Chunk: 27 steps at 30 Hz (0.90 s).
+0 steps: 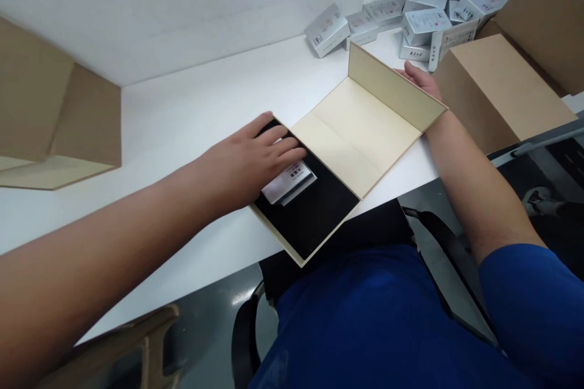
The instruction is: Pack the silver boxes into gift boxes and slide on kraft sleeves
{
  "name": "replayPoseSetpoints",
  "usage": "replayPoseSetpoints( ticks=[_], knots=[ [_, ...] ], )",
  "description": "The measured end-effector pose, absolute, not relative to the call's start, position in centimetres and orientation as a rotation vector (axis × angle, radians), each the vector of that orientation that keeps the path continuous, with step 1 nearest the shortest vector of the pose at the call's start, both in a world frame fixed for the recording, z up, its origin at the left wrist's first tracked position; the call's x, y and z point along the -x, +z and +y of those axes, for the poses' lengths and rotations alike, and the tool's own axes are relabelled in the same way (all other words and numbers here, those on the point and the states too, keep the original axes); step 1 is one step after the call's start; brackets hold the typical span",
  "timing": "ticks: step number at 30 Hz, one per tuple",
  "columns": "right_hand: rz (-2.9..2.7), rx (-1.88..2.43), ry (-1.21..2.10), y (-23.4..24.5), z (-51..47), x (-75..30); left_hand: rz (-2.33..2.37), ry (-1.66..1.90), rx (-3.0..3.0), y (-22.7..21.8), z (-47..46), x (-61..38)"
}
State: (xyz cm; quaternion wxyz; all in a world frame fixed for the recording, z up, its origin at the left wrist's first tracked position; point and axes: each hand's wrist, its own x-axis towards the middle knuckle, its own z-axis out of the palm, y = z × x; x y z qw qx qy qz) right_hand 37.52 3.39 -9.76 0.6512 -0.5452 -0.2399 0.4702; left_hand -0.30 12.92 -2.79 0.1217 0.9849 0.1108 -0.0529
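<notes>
A cream gift box point(335, 140) lies opened out on the white table, tilted toward its front edge. Its lid is folded back to the right, with the end flap standing up. In the black-lined tray point(322, 216) is a small silver carton point(292, 181) with dark print. My left hand point(262, 158) lies over the carton, its fingers curled across it and partly covering it. Behind the upright flap, my right hand point(422, 80) is partly hidden. Its thumb and some fingers show apart, and nothing is visible in them; the flap's lower corner overlaps my wrist.
Several silver cartons point(426, 21) are piled against the wall at the back right. Brown boxes point(504, 82) stand at the right, and another brown box point(86, 115) at the left. A chair armrest point(244, 340) is below the table's front edge point(191, 289).
</notes>
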Motion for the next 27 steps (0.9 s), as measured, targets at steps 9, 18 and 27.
replayPoseSetpoints(
  ticks=[9,18,27],
  knots=[
    [-0.473,1.195,1.148,-9.2,3.4,-37.0,0.743,-0.03,-2.909,-4.1,9.0,1.7],
    [-0.607,1.216,1.196,-9.0,2.8,-36.8,1.19,0.155,-2.879,-4.5,8.8,1.6],
    [-0.89,1.45,0.912,-10.3,3.4,-38.0,1.399,-0.119,-2.495,-3.3,12.5,2.7]
  ],
)
